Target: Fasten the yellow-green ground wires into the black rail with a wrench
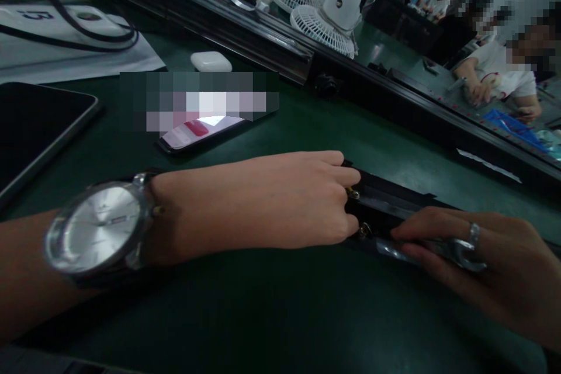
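My left hand (307, 198), with a watch (100, 225) on its wrist, lies back up over the end of a long black bar-shaped part (390, 205). Its fingers curl down around that part, and their tips are hidden. Small brass-coloured fittings (364, 229) show just past the knuckles. To the right, my right hand (504, 269) pinches a silver open-end wrench (468, 258) between thumb and fingers. One jaw end sticks out near the ring; the other end is hidden close to the black part.
A lit phone (193, 134), a white earbud case (211, 62) and a dark tablet (39, 128) lie on the green table. A black cable (87, 41) crosses papers. Behind runs a black rail (272, 52); beyond are white fans (344, 3) and people seated.
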`<state>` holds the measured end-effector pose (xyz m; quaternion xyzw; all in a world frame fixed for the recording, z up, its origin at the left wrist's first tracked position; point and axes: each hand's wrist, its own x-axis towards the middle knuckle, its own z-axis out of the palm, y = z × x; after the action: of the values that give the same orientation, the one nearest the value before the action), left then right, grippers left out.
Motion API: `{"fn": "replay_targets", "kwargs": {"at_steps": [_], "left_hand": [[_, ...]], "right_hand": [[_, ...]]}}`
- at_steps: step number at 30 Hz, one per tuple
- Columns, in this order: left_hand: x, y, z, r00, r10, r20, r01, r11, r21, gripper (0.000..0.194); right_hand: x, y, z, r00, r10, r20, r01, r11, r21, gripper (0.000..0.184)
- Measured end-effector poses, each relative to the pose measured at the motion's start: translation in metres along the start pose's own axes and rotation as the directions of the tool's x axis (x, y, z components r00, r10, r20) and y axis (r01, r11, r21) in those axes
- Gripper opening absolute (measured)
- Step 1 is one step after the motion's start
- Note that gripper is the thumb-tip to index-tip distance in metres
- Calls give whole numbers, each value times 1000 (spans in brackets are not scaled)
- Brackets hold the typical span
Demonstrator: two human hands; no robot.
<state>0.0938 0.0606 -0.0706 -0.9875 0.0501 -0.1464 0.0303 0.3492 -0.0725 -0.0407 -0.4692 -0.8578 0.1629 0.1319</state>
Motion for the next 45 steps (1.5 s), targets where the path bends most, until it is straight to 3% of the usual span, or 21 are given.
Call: {"fn": "replay_targets", "kwargs": {"at_steps": [7,20,34,45], "left_hand": [[0,0,2,1000,1,-2,-1,1000,9,13],[-2,0,2,1000,-15,-12,15,1000,-20,13],[-2,-1,2,1000,-16,22,17,1000,-27,13],[-1,-1,3,998,-22,-60,19,999,-48,14]], "right_hand": [[-4,-6,1,999,31,-42,-33,998,-45,18],[-1,-6,-2,998,68,0,-68,997,38,17],[-1,2,-6,998,-4,59,3,1000,25,21],[-1,7,-10,997,64,53,-70,990,123,17]]}}
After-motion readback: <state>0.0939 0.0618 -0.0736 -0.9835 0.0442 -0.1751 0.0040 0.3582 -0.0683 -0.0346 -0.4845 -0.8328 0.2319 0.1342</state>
